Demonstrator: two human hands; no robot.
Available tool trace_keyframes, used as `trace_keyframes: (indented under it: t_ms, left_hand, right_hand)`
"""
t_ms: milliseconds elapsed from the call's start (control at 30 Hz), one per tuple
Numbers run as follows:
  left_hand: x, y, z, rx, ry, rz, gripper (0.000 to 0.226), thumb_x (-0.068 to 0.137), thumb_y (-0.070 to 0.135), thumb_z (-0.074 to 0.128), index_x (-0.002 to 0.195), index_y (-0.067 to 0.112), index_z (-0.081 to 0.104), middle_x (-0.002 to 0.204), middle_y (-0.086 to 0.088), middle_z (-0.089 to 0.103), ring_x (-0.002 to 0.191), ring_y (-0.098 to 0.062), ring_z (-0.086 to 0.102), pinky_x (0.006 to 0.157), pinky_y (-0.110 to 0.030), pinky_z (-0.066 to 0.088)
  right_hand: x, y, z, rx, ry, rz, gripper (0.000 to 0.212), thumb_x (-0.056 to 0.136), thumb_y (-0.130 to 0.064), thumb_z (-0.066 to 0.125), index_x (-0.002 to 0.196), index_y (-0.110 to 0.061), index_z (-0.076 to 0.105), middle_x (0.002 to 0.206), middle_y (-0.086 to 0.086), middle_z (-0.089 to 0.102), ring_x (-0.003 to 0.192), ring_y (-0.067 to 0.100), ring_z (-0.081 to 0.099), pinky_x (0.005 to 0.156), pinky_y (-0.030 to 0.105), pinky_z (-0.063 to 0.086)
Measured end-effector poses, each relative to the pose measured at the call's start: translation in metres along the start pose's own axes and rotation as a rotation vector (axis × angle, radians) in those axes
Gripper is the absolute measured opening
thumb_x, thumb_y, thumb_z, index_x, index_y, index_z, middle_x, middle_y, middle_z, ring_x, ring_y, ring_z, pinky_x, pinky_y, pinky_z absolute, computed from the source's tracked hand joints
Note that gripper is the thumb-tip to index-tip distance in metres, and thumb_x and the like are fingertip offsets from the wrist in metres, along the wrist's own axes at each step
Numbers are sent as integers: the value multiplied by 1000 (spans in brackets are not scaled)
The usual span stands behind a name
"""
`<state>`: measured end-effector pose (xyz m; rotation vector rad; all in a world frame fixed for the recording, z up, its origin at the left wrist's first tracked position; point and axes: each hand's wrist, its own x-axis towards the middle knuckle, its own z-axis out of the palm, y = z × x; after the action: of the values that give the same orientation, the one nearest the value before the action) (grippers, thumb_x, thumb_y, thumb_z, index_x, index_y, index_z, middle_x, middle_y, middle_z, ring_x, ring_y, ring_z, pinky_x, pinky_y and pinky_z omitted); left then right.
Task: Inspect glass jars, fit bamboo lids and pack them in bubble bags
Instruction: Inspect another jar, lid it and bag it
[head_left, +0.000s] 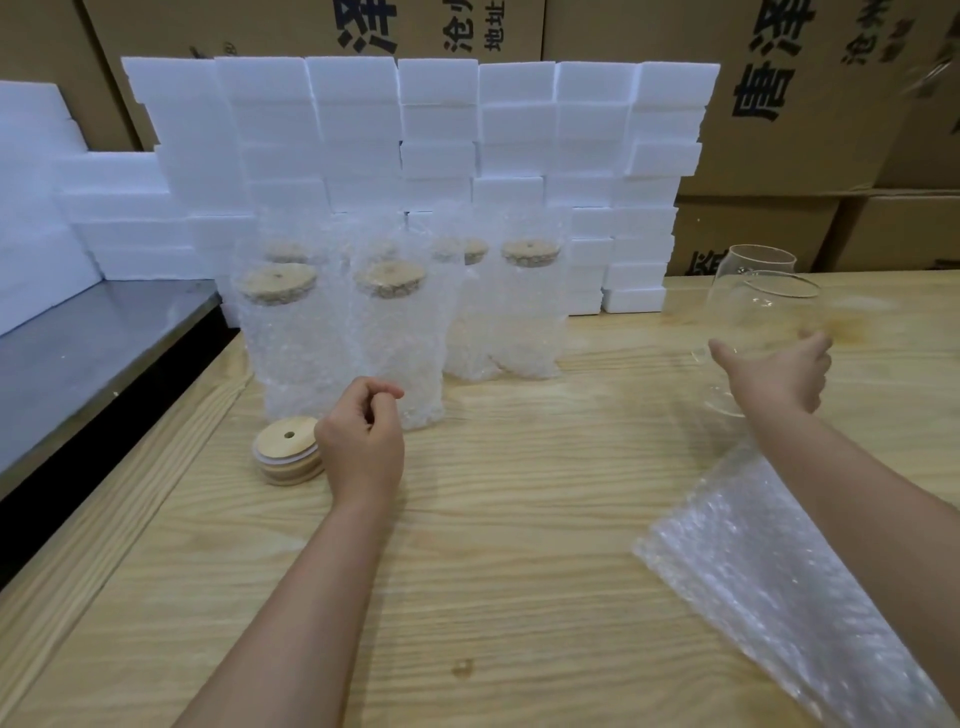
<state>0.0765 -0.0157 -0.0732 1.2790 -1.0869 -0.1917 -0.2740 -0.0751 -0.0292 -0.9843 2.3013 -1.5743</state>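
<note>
Nearest the lens, an empty bubble bag lies flat on the wooden table, well to the right of the lid stack and closer to the viewer. Directly behind the lid stack stand several packed jars, each lidded and bagged; these are judged finished. Far to the right of the lid stack, the right hand wraps its fingers round the lower body of a bare glass jar, which is tilted and unlidded. A second rim shows just behind it, whether jar or blur cannot be told. The left hand, just right of the lid stack, has its fingers curled in and holds nothing. Judged stage: inspection of this jar, with lid fitting and bagging remaining. Foam blocks and cartons rise farther behind the stack.
</note>
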Motion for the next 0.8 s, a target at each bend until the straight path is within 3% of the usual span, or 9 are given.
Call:
trace_keyframes:
  t_ms: [300,433,500,667,800]
  left_hand:
    - [-6,6,-3,-13,-78,67,17,76,18,48,73,17,65,44,8,38,42,-5,40,45,-14,25]
    - [-11,11,-2,-116,-189,107,15,82,40,52,83,27,60,57,9,51,51,-3,47,51,-12,34]
    - [-14,15,0,-184,-267,125,21,80,48,51,96,35,57,73,9,58,63,-2,55,58,-11,40]
    - [-17,19,6,-236,-543,73,56,72,57,57,124,40,43,112,4,63,95,-3,61,82,-18,47]
    - [-17,16,9,-238,-621,14,67,66,60,63,127,47,39,112,10,64,94,2,61,75,-10,46]
  right_hand:
    - [-119,-38,34,140,-309,-201,90,70,-40,82,139,-14,32,139,10,41,125,27,43,105,44,37]
    - [-174,-47,45,200,-396,-268,89,69,-42,81,139,-18,31,135,6,41,123,25,39,103,37,34]
    - [-198,-45,48,269,-428,-277,91,70,-43,80,142,-22,29,136,3,37,124,21,36,101,33,33]
    - [-220,-37,50,363,-507,-350,97,71,-48,76,148,-30,18,135,0,34,125,16,35,105,37,36]
    - [-215,-32,55,359,-551,-387,93,72,-43,78,145,-36,22,123,-9,43,116,15,36,100,36,38]
